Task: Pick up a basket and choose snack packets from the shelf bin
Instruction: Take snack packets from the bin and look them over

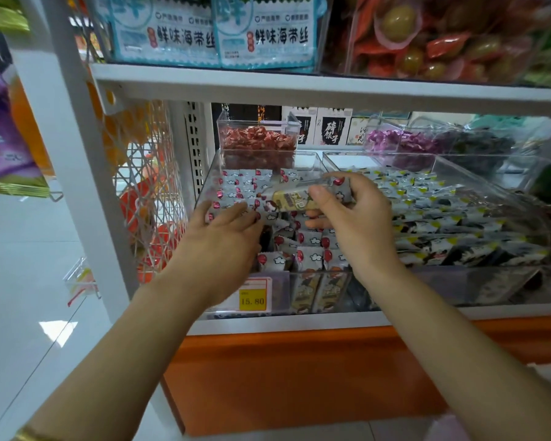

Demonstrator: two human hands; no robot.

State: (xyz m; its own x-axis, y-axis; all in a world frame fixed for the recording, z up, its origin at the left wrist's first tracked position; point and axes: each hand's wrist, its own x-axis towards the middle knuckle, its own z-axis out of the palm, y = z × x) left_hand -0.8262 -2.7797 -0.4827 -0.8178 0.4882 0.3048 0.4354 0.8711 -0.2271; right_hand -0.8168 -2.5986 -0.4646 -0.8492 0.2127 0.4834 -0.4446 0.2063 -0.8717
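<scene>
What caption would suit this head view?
Right hand pinches a yellow snack packet over a clear plastic shelf bin; left hand rests on grey packets inside.

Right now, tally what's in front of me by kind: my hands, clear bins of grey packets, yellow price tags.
Hands: 2, left hand open, right hand holding a packet
Clear bins of grey packets: 2, red-marked bin and yellow-marked bin
Yellow price tag: 1
Total: 5
</scene>
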